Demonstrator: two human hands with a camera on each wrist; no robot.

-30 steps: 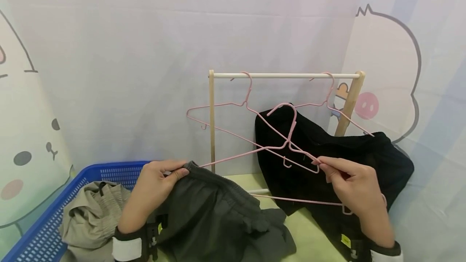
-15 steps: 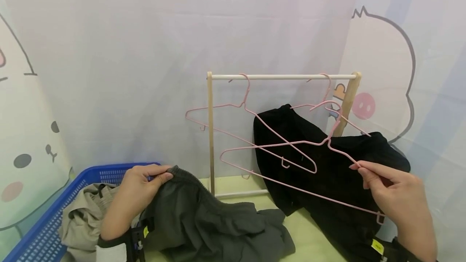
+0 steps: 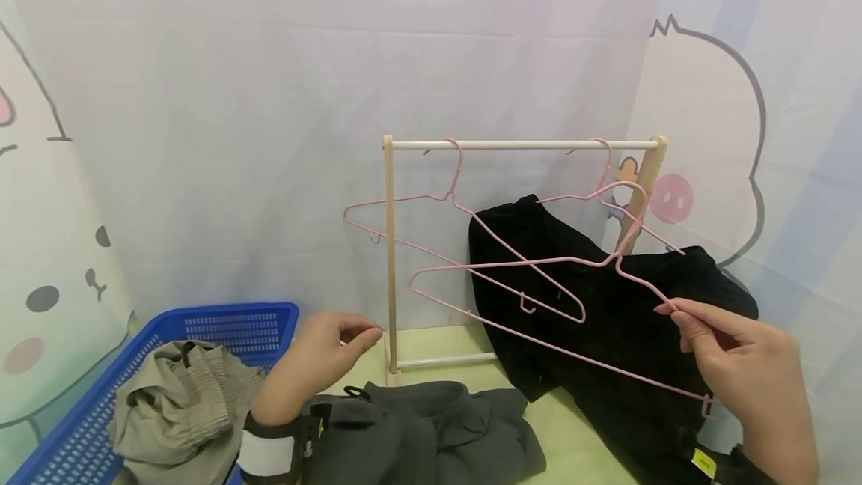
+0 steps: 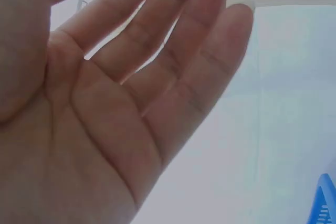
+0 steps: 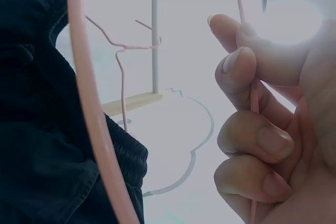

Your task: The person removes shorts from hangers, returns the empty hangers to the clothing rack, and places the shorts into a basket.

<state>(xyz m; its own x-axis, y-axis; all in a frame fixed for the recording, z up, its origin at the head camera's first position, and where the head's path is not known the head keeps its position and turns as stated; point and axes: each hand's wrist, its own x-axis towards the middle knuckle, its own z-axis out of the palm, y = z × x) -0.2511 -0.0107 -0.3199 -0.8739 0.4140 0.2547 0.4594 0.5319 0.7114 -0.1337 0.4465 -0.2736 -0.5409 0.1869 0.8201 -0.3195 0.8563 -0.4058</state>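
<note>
My right hand pinches a pink wire hanger by its right shoulder, holding it up in front of the rack. In the right wrist view the fingers curl round the pink wire. My left hand holds nothing; its fingers are relaxed, and the palm shows bare in the left wrist view. Below it, dark grey elastic-waist trousers lie bunched on the pale green surface, a small black loop at the waistband.
A small rack bears a bare pink hanger and another with black trousers on it. At left, a blue basket contains beige trousers. A printed curtain closes off the back.
My left hand has let go of the grey trousers' waistband, which has dropped onto the surface. The hanger has come out of the waistband and moved right with my right hand.
</note>
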